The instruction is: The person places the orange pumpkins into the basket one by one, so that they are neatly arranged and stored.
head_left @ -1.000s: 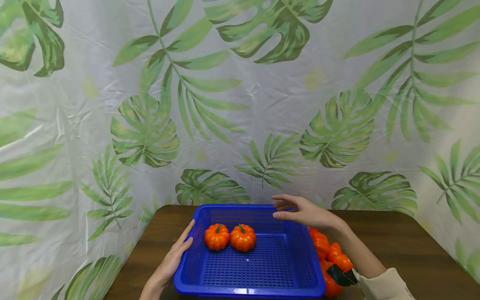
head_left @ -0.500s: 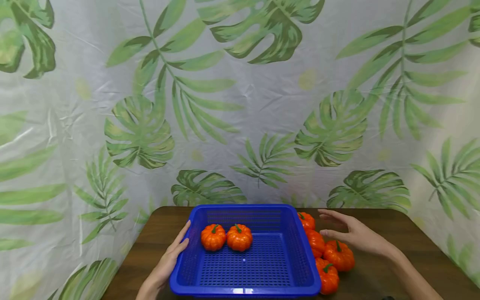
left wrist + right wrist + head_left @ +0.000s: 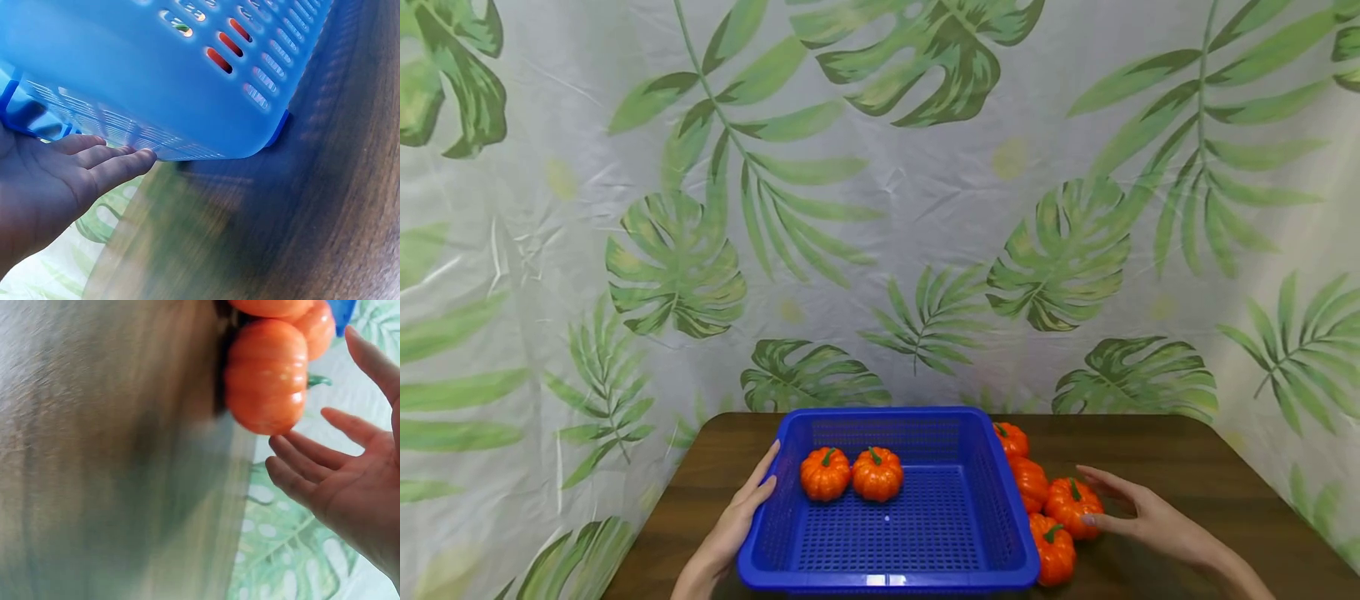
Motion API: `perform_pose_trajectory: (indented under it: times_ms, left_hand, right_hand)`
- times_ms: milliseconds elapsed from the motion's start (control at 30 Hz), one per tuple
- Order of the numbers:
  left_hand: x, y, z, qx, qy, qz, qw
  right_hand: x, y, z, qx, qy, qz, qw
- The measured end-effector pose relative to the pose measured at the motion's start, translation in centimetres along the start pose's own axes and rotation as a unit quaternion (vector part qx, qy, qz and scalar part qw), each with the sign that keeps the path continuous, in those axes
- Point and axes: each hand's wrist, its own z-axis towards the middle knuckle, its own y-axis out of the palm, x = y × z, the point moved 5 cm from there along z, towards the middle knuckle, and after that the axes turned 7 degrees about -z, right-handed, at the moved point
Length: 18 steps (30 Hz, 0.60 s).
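A blue plastic basket (image 3: 887, 582) with slotted walls stands on the table, holding two small orange pumpkins (image 3: 825, 475) side by side toward its back left. My left hand (image 3: 730, 529) rests against the basket's left side, its fingers fairly straight along the wall in the left wrist view. To the right of the basket lie several more orange pumpkins (image 3: 1051, 550). My right hand (image 3: 1150, 521) is at the rightmost pumpkin (image 3: 267, 378), fingers spread and loosely bent, thumb apart from them. Its fingertips are very near that pumpkin; whether they touch it I cannot tell.
The dark wooden table (image 3: 1180, 467) extends to the right of the pumpkins and to the left of the basket. Behind it hangs a pale curtain (image 3: 925, 208) printed with green leaves. One pumpkin (image 3: 1011, 439) sits partly hidden behind the basket's right rim.
My right hand has moved from above the basket's back right corner out to the right and down to the rightmost pumpkin. The left hand keeps its place at the basket.
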Motion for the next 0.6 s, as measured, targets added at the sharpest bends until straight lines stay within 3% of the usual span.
perform_pose_trajectory:
  times_ms: [133,367,600]
  left_hand:
    - [-0.1,0.0,0.0,0.002,0.000,-0.003,1.0000]
    - [-0.1,0.0,0.1,0.008,0.003,-0.014,0.9999]
    - [-0.1,0.0,0.0,0.007,0.004,-0.008,0.9999]
  right_hand:
    - [0.7,0.5,-0.2,0.004,-0.012,0.012,0.9999]
    - [0.9,0.8,0.2,0.033,-0.031,-0.018,0.9988]
    - [2.1,1.3,0.5,0.011,0.029,-0.033,0.9990]
